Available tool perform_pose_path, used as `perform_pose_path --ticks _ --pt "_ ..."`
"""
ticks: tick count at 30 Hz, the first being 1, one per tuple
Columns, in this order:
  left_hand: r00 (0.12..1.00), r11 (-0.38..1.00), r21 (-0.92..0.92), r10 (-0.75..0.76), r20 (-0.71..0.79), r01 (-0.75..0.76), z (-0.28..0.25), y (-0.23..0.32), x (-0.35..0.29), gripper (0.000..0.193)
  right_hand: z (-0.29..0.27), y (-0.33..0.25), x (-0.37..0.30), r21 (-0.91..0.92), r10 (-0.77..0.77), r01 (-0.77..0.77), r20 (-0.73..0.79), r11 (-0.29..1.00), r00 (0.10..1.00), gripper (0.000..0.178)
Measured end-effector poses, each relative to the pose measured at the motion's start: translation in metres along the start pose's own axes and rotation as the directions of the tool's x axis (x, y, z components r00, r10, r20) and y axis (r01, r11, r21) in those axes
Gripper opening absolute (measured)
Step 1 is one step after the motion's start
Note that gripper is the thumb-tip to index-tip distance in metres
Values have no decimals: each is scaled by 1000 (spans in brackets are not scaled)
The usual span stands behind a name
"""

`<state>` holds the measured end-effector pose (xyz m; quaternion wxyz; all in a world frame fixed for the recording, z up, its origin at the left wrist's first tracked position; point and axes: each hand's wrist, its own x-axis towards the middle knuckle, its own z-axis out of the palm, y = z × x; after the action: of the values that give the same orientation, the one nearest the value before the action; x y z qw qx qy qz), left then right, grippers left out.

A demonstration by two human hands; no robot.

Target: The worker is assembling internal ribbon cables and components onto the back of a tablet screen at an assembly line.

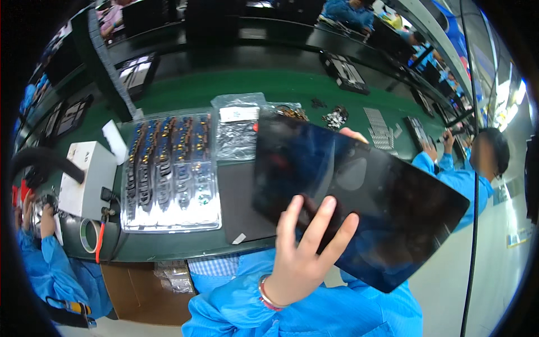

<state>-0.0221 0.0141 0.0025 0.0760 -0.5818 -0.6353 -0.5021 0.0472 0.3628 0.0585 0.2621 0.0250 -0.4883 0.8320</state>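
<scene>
A large black glossy tablet (pixel 387 208) is held up, tilted, at centre right, over the bench's front edge. My left hand (pixel 306 253) lies against its glass with fingers stretched out and spread; a bracelet circles the wrist. My right hand (pixel 353 135) is mostly hidden behind the tablet. Only some of its fingers show at the top edge, where they grip it. Under the tablet's left end lies a dark flat mat (pixel 244 196) with a small white tag on it.
Left of the mat, a clear tray (pixel 171 224) holds rows of small parts. Beside it stand a white box-shaped unit (pixel 87 180) and a tape roll (pixel 90 235). Plastic bags (pixel 238 135) and loose parts (pixel 336 117) lie behind. A cardboard box (pixel 140 292) sits below; co-workers flank me.
</scene>
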Motion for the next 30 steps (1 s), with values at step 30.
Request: perform_pose_path --ticks 30 --pt "964 889 417 87 251 -189 -38 35 -67 53 144 51 -32 -108 -337 712 825 694 453 21"
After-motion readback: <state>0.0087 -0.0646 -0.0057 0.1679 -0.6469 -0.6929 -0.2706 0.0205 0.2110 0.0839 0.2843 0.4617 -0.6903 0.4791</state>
